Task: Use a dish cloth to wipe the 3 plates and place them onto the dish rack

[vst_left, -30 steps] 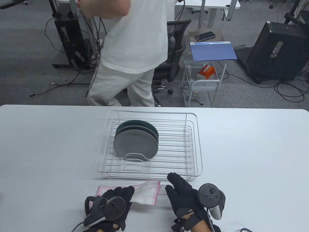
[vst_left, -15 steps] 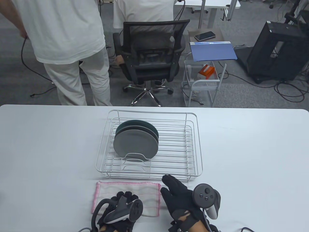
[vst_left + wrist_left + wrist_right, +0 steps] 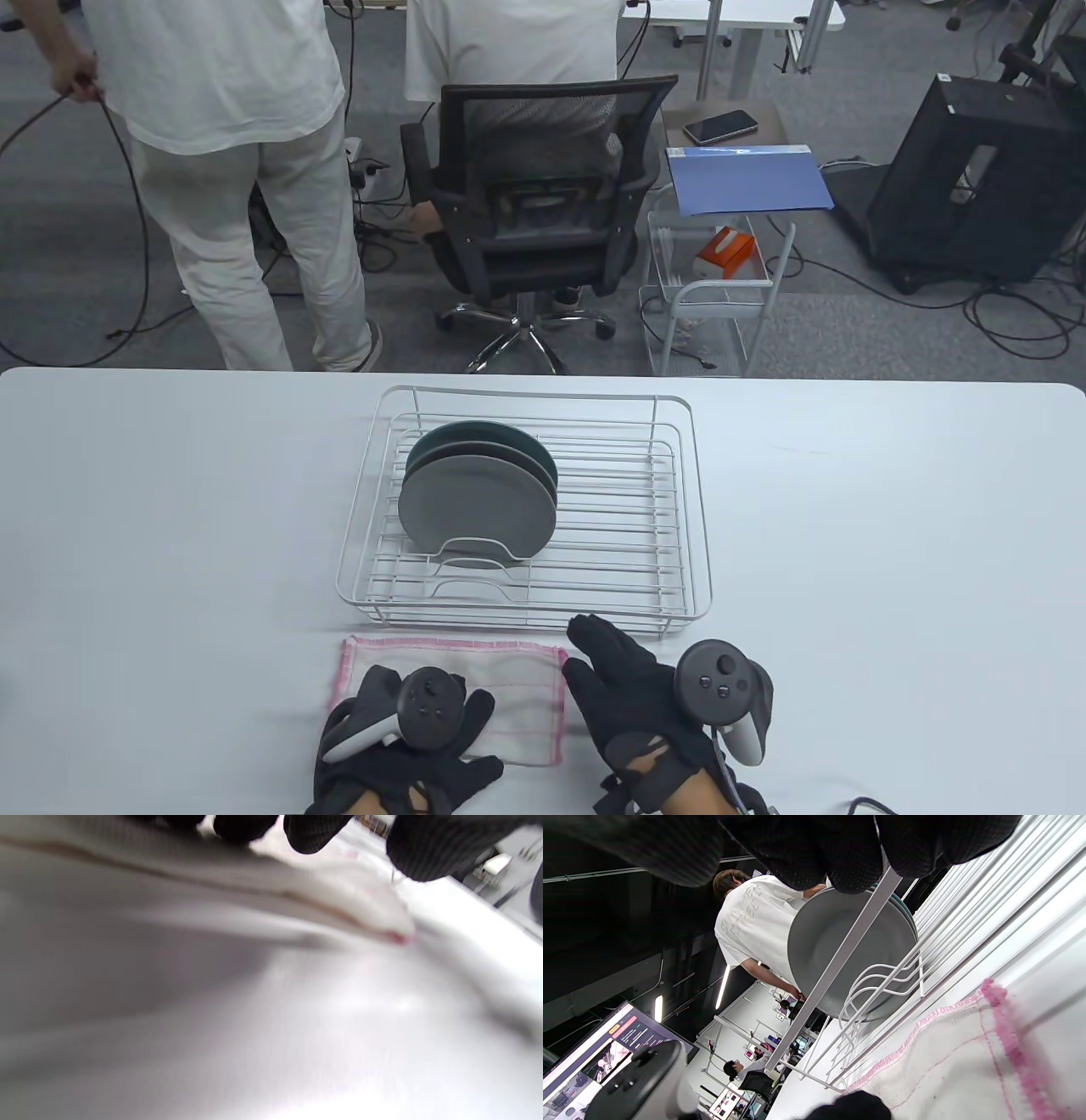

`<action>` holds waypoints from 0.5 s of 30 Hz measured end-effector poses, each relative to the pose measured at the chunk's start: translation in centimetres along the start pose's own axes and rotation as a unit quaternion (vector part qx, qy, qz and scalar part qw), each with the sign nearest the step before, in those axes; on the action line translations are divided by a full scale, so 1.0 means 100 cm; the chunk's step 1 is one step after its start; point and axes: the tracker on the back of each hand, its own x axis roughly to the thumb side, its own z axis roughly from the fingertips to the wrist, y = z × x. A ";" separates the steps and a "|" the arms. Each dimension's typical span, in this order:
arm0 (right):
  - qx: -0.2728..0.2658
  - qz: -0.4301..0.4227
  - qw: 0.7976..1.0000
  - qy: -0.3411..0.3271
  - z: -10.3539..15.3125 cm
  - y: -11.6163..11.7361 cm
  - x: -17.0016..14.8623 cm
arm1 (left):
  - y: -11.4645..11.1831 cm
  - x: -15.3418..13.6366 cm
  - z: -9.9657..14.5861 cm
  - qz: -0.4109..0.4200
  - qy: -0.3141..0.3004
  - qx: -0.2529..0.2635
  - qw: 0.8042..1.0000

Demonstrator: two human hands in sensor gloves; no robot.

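Three plates (image 3: 477,505) stand on edge in the left part of the white wire dish rack (image 3: 691,509), a grey one in front and darker ones behind. The white dish cloth with pink trim (image 3: 517,679) lies spread flat on the table in front of the rack. My left hand (image 3: 441,734) rests palm down on the cloth's near left part, fingers spread. My right hand (image 3: 611,671) lies just right of the cloth with straight fingers and holds nothing. The right wrist view shows the plates (image 3: 835,942), the rack and the cloth (image 3: 967,1060). The left wrist view is a blur of cloth (image 3: 339,887).
Beyond the white table's far edge (image 3: 848,382) are an office chair (image 3: 534,212), a wire cart (image 3: 721,297) and two people in white shirts, one standing (image 3: 229,127), one behind the chair. Cables lie on the floor.
The bunched cloth has been spread out flat. My left hand has turned palm down onto it. My right hand drifted slightly left. People and a chair moved behind the table.
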 end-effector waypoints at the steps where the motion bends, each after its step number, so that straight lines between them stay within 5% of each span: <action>1: 0.002 0.003 1.000 -0.002 0.000 0.000 0.000 | 0.007 -0.002 0.004 0.006 -0.006 0.027 1.000; 10: 0.015 0.042 0.999 -0.024 -0.002 0.002 0.008 | 0.056 -0.024 0.050 -0.004 -0.015 0.263 0.965; 15: 0.023 0.076 0.996 -0.029 -0.002 0.002 0.008 | 0.063 -0.033 0.051 0.010 -0.006 0.285 0.958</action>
